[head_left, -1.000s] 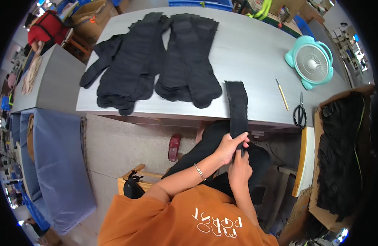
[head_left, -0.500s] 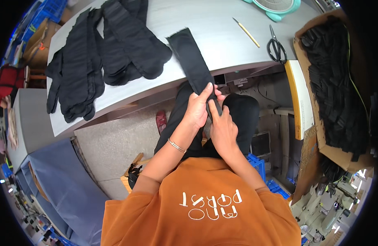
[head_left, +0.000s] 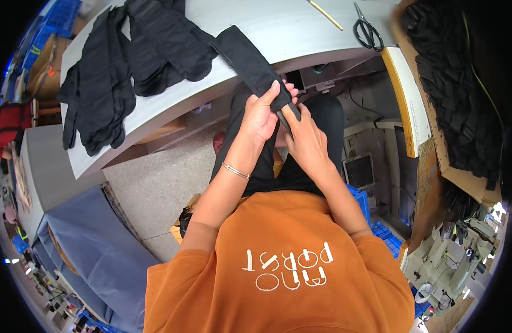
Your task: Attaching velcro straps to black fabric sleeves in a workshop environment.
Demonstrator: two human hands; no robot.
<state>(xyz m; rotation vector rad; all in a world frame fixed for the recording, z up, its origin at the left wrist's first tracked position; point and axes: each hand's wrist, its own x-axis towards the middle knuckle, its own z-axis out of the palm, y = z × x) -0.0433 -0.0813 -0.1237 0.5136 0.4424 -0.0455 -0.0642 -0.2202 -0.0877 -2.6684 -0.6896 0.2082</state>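
A flat black fabric strip (head_left: 247, 61) slants from the front edge of the table down to my hands above my lap. Its far end rests on the tabletop. My left hand (head_left: 258, 119) grips the near part, thumb on top and fingers curled beneath. At the near end, my right hand (head_left: 308, 139) has closed on the fabric, its index finger pointing into or along the folded end; which of the two I cannot tell. Behind on the left lie two piles of similar black pieces with rounded ends, one pile (head_left: 103, 83) beside the other pile (head_left: 170, 44).
On the grey table (head_left: 300, 41) lie black-handled scissors (head_left: 368, 33) and a thin wooden-handled tool (head_left: 326, 15). To the right, a cardboard box (head_left: 469, 186) holds many black strips (head_left: 450, 83), beside a yellow-edged white board (head_left: 408, 105). Blue cloth (head_left: 100, 238) covers something at left.
The view has shifted, and the teal-rimmed object at the back has left it. Both hands keep hold of the strip; my right fingers have moved slightly at its near end.
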